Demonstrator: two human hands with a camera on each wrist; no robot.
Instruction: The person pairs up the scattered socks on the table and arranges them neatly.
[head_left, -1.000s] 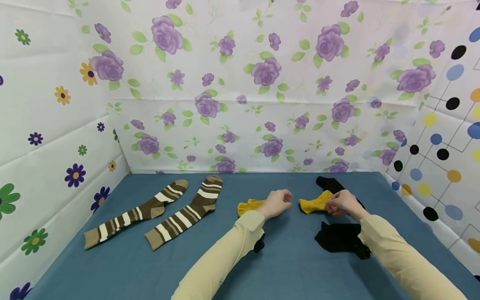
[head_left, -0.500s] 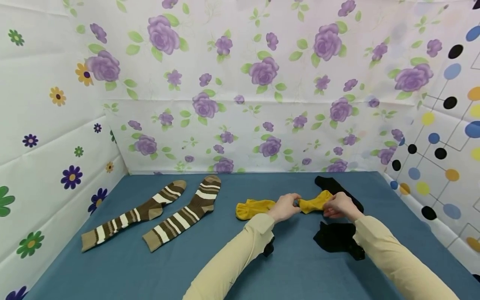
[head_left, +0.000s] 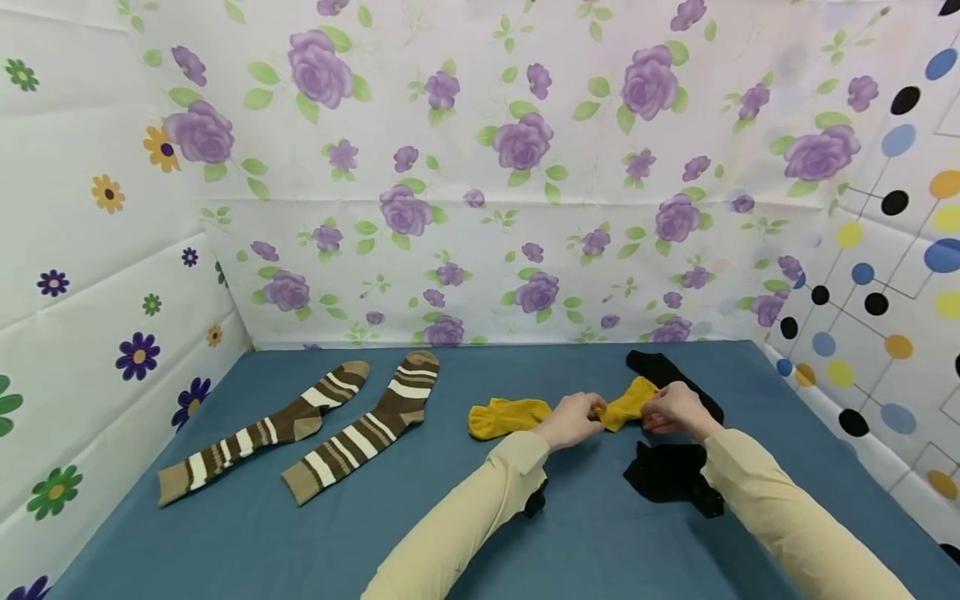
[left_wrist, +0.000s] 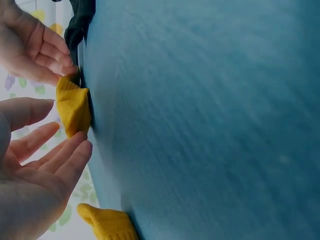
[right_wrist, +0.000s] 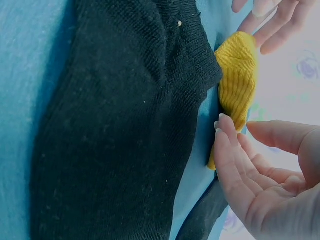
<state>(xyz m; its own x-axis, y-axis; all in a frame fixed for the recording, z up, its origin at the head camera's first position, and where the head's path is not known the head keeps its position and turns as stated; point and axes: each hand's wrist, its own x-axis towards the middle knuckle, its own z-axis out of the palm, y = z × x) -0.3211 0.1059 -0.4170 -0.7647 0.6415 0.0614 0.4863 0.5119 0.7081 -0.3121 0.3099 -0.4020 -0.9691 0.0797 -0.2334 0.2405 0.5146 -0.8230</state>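
Observation:
A short yellow sock (head_left: 624, 406) lies between the two hands, on the right half of the table. My right hand (head_left: 678, 410) pinches its right end between thumb and fingers. At its other end, the straight fingertips of my left hand (head_left: 572, 419) touch the yellow fabric. The left wrist view shows the left thumb standing apart from those fingers, beside the yellow sock (left_wrist: 74, 111). A second yellow sock (head_left: 506, 417) lies flat to the left, its right end hidden behind the left hand.
Two long brown-and-white striped socks (head_left: 358, 446) lie on the left of the blue table cover (head_left: 247, 550). One black sock (head_left: 673, 472) is near the right forearm, another black sock (head_left: 671, 375) behind the right hand. Some black fabric (head_left: 535, 500) shows beneath the left sleeve.
My left hand has moved right, from above the left yellow sock to the end of the other one. The right hand stays at its end. The sock between them has shifted slightly.

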